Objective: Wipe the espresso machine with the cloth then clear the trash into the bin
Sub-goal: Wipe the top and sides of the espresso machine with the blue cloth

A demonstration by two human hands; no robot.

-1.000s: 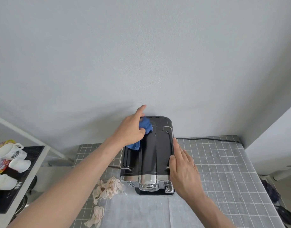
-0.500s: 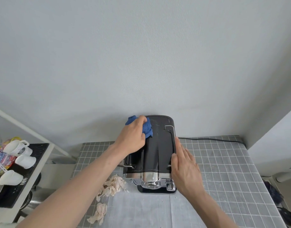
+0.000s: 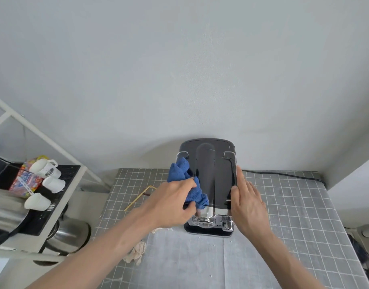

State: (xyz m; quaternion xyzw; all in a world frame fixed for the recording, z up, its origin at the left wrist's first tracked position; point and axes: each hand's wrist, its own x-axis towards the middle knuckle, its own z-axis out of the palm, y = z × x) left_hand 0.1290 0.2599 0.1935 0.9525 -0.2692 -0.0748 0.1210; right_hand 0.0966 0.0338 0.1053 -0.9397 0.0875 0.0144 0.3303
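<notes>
Nearest us, crumpled paper trash [image 3: 136, 251] lies on the gridded tabletop [image 3: 294, 215] beside our left forearm. Our left hand [image 3: 172, 202], its grip bunched around the blue cloth [image 3: 186, 184], has slid back from the espresso machine's [image 3: 212, 180] far left corner to its near left edge. Our right hand [image 3: 247, 202] remains flat, fingers straight, against the machine's right side.

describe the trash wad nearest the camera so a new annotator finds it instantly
Start at the espresso machine on the grey grid-mat table. Come toward the camera and left, just under the left forearm: the crumpled tissue wad. It is pale beige and ragged, unlike the blue cloth.
</notes>
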